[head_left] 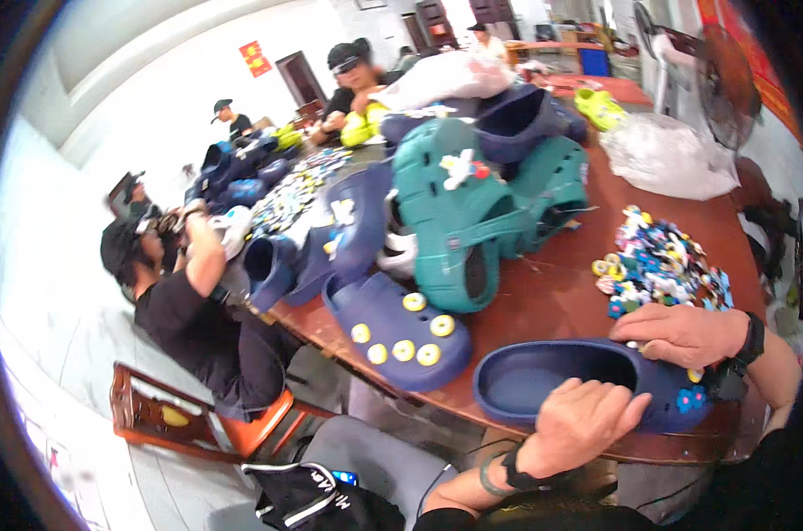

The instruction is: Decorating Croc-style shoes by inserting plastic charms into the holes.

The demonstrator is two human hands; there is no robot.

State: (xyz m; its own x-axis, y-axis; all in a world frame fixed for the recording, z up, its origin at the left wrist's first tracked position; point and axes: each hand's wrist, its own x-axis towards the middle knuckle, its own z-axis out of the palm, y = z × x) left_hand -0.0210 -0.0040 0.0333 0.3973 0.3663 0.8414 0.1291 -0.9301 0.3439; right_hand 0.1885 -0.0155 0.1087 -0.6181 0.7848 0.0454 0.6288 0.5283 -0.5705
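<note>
A navy foam clog [517, 376] lies at the table's near edge, its toe to the right. My left hand [583, 425] is closed at the near rim of the foot opening, fingers curled inward. Over the clog's upper, my right hand [689, 336] has its fingers bent together; a small white piece, apparently a shoe charm [633, 346], shows under the fingertips. A blue flower charm [690, 399] sits on the toe. Just beyond my right hand lies a pile of mixed shoe charms [658, 261]. To the left, another navy clog [393, 332] carries several yellow-and-white ring charms.
Teal clogs [446, 203] and more navy clogs [517, 115] are heaped mid-table. A clear plastic bag [667, 155] and a fan [725, 84] stand far right. A co-worker [198, 301] sits at the left; others work further back. A grey chair [375, 460] holds a black bag [322, 500].
</note>
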